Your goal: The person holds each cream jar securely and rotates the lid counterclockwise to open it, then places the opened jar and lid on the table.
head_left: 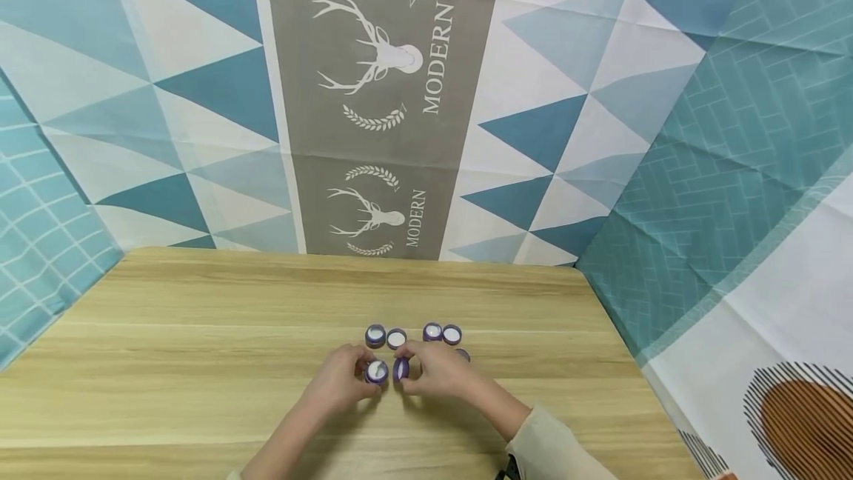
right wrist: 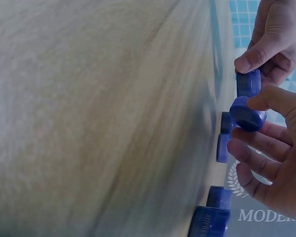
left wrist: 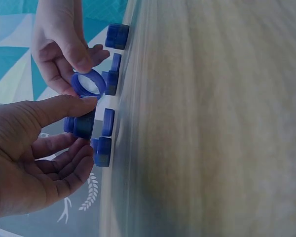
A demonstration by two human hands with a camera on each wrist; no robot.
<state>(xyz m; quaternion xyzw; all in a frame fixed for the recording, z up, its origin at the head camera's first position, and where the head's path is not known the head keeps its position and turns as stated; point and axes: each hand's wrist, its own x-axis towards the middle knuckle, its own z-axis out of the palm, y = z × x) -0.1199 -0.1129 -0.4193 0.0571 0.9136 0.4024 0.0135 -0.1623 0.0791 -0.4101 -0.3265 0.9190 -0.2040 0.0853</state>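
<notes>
My left hand grips a small round purple-blue jar between thumb and fingers, white showing in its top. Just right of it, my right hand pinches a purple-blue screw lid that stands tilted on edge, its white inner side facing the jar. In the left wrist view the lid shows as a ring right by the jar, above my left thumb. The right wrist view has the lid's outer face turned to the camera, close beside the jar.
Behind the hands on the wooden table sit a jar and lid, and, further right, another jar and lid. One more purple-rimmed piece is partly hidden by my right hand. A patterned cloth hangs behind the table.
</notes>
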